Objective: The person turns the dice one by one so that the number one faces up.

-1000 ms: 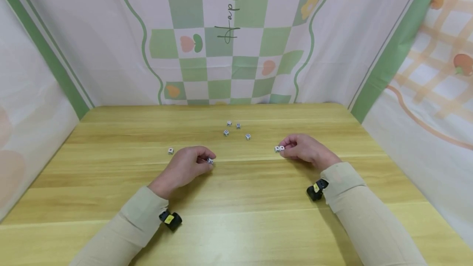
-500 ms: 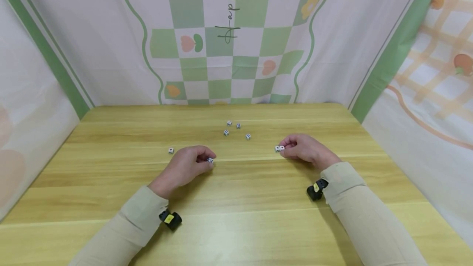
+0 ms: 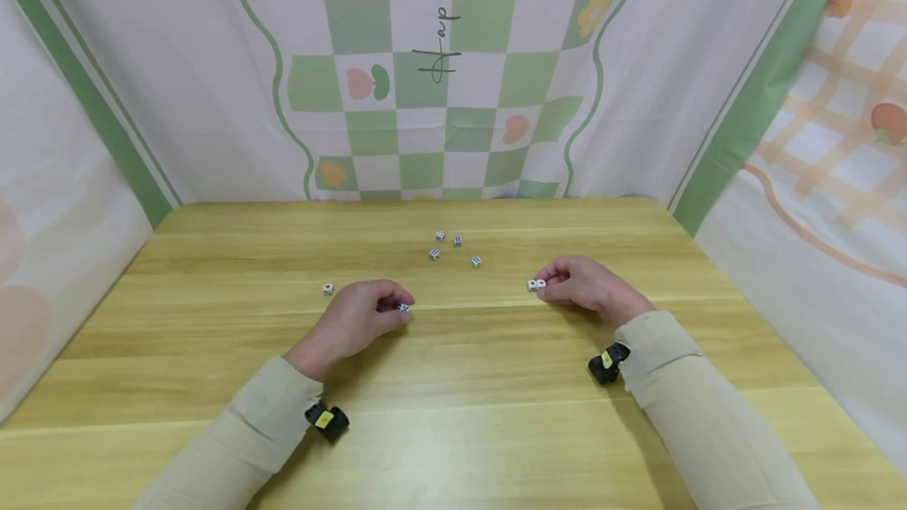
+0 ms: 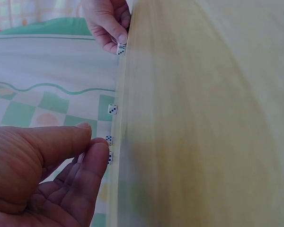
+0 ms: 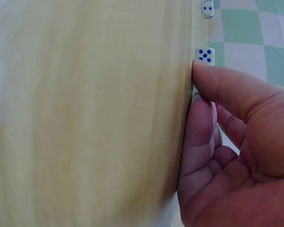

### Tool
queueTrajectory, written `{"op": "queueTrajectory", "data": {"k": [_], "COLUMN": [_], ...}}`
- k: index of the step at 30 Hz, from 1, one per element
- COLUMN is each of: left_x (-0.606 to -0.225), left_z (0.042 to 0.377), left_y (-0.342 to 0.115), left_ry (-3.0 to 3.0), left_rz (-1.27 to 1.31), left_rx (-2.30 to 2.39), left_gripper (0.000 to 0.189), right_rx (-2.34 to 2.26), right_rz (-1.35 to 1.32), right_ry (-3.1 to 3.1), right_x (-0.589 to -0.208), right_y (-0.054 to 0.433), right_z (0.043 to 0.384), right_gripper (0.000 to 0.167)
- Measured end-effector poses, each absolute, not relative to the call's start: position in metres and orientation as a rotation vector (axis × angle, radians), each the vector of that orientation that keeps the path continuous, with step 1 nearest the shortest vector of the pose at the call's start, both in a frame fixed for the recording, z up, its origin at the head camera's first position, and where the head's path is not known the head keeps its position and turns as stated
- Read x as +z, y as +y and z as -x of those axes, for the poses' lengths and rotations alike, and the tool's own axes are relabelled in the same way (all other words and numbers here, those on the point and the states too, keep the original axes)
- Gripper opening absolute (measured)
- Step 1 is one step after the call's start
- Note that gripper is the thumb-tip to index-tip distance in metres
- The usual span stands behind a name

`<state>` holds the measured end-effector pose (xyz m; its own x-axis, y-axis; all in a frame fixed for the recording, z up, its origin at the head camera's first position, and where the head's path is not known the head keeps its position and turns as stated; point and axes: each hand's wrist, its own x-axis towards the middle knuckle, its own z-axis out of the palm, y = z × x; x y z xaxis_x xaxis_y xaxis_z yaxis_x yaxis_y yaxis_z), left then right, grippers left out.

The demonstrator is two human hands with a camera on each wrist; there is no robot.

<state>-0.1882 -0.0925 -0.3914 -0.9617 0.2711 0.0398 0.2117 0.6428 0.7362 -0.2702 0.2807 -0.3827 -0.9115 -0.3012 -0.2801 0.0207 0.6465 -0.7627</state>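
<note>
My left hand (image 3: 354,321) pinches a small white die (image 3: 403,308) with blue dots between thumb and fingertips, low over the wooden table. In the left wrist view, the thumb and fingers of this left hand (image 4: 61,165) hide that die. To its left lies another die (image 3: 328,289) with a red dot on top. My right hand (image 3: 584,287) pinches a die (image 3: 542,284) that sits side by side with a second die (image 3: 532,286); each has a single dot on top. Five blue dots show on the outer die (image 5: 205,55) in the right wrist view, right at the thumb tip.
Farther back on the table (image 3: 453,408) lie several loose dice, among them one die (image 3: 440,236) at the rear and another die (image 3: 476,262) nearer the right hand. A green-and-white checkered cloth (image 3: 418,124) hangs behind the table's far edge.
Over the last second the die in my left fingers has turned slightly, its dotted face now showing more plainly. Both hands stay in place, and the other dice lie as before.
</note>
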Motion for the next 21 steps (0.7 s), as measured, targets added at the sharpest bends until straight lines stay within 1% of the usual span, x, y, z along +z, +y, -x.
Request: {"op": "queueTrajectory", "data": {"k": [16,21], "left_x": [-0.3917,-0.3918], "left_z": [0.1883,0.1873], "left_y": [-0.0942,-0.0945], "left_ry": [2.774,2.78], "left_rz": [-0.415,-0.44], "left_rx": [1.243,1.243], "left_gripper": [0.017,0.013], "right_rx": [-1.145,-1.148], "right_rz": [0.212,0.219], "right_ry": [2.478,2.48], "right_x": [-0.3815,-0.3813], "right_y": [0.2806,0.2802], "right_z": [0.2693,0.2687], "right_gripper": [0.032,0.032]}}
